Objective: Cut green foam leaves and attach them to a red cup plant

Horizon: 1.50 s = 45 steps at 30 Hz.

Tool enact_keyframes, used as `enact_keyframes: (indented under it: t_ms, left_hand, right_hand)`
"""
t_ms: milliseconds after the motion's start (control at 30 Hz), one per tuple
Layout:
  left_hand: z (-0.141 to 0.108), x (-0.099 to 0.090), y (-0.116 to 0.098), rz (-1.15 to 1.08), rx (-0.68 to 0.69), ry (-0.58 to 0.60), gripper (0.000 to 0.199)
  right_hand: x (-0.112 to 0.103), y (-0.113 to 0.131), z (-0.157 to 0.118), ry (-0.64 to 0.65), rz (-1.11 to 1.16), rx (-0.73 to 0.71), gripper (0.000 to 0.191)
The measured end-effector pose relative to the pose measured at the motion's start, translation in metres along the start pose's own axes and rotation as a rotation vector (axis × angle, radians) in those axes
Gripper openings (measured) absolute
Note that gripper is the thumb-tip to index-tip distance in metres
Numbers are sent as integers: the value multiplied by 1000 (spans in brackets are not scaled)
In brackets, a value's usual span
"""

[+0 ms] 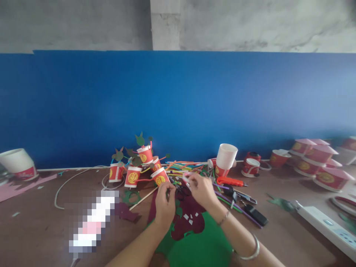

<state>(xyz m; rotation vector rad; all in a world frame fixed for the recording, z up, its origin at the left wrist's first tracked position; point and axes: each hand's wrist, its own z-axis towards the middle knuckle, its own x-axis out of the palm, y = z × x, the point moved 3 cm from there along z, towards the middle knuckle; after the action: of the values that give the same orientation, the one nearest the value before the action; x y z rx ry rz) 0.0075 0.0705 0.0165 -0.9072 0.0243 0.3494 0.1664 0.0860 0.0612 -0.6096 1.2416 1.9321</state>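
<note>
My left hand (165, 204) is closed, thumb and forefinger pinched together; what lies between them, if anything, is too small to make out. It is close to a red paper cup (160, 177) with a yellow print. To its right, my right hand (202, 190) pinches a small pale pink piece (187, 177), whose kind does not show clearly. Below both hands lie dark maroon paper (191, 224) with small white scraps (190, 222) on it and a green sheet (201, 244). Dark-handled scissors (182, 192) lie between the hands, partly hidden.
Red cups with green paper cut-outs (140, 140) stand at left of centre. Colourful straws (183, 167) lie behind my hands. Rightward are stacked white-rimmed cups (226, 157), an orange cutter (230, 181), keys with a black fob (255, 214) and a power strip (328, 228). A blue panel (178, 104) rises behind.
</note>
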Motion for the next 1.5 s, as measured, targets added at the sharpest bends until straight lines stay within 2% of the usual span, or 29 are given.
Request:
enact_keyframes:
  t_ms: [33, 100, 233, 400, 567, 633, 700, 767, 867, 933, 1000, 1100, 1167, 1233, 1300, 1400, 1500]
  left_hand:
    - [1, -2, 1, 2, -9, -34, 12]
    - [3, -4, 5, -5, -31, -83, 12]
    - [3, -2, 13, -41, -50, -83, 16]
    - [-1, 0, 15, -97, -79, -58, 20]
    - [-1, 1, 12, -112, -61, 1, 21]
    - [-1, 2, 10, -118, -60, 34, 22]
    - [-2, 3, 9, -133, -58, 62, 22]
    - [-3, 5, 8, -151, -57, 84, 22]
    - [-4, 5, 6, -155, -49, 101, 23]
    - [-2, 3, 5, -134, -35, 65, 20]
    - [3, -3, 8, -98, -41, -33, 20]
    - [15, -17, 18, 2, -92, -209, 40]
    - [22, -24, 28, 86, -139, -252, 49]
    - [27, -27, 39, 115, -217, -233, 48]
    - [28, -26, 45, 135, -217, -190, 41]
    - [25, -20, 42, 191, -102, -125, 28]
    - [19, -13, 31, 239, 22, -11, 18]
  right_hand:
    - [-8, -7, 4, -66, -45, 45, 18]
    - [-21, -21, 12, -94, -102, 82, 17]
    - [-22, -43, 16, 83, -384, 121, 19]
    - [-5, -52, 8, 185, -451, 129, 19]
    - [0, -30, 5, 160, -405, 61, 15]
    - [3, -9, 3, 132, -134, -115, 13]
    - [8, 8, -2, 150, 83, -221, 18]
    - [10, 20, -7, 132, 171, -303, 14]
    - [11, 28, -13, 112, 155, -371, 13]
    - [10, 28, -13, 91, 106, -376, 13]
    - [7, 25, -11, 59, 68, -361, 12]
    - [5, 18, -6, 30, 66, -302, 15]
    - [4, 15, -4, 17, 88, -255, 16]
    - [3, 13, -2, 6, 114, -225, 16]
    - [1, 12, -2, -1, 139, -213, 16]
    - [-6, 12, -1, -35, 159, -198, 14]
    - [-17, 14, 0, -88, 159, -198, 13]
